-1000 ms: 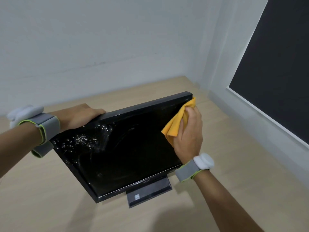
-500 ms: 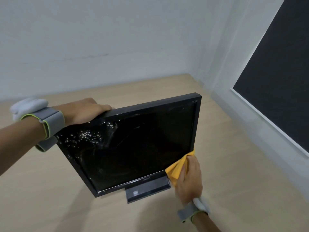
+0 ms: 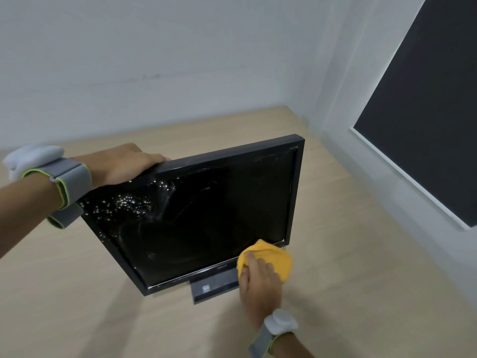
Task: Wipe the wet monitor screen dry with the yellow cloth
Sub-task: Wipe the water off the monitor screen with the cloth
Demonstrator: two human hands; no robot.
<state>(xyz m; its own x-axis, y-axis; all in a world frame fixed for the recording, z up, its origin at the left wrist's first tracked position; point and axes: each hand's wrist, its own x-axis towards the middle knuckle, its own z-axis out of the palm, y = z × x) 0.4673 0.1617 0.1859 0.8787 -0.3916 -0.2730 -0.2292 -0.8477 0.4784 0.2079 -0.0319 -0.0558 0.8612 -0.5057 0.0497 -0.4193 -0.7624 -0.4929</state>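
Note:
A black monitor [image 3: 206, 215] stands tilted back on its stand [image 3: 214, 288] on a light wooden table. Water droplets [image 3: 129, 202] speckle the upper left of its screen; the right part looks dark with faint smears. My left hand [image 3: 124, 162] grips the top left edge of the frame. My right hand [image 3: 260, 288] holds the bunched yellow cloth [image 3: 271, 257] against the lower right corner of the screen, over the bottom bezel.
The wooden table [image 3: 348, 280] runs back to a white wall [image 3: 154, 60]. A dark window blind [image 3: 426, 112] hangs on the right wall. Both wrists wear grey bands with white sensors.
My right hand has carried the cloth from the top right corner down the right side to the lower right corner, then slightly left along the bottom. The left hand has kept its grip.

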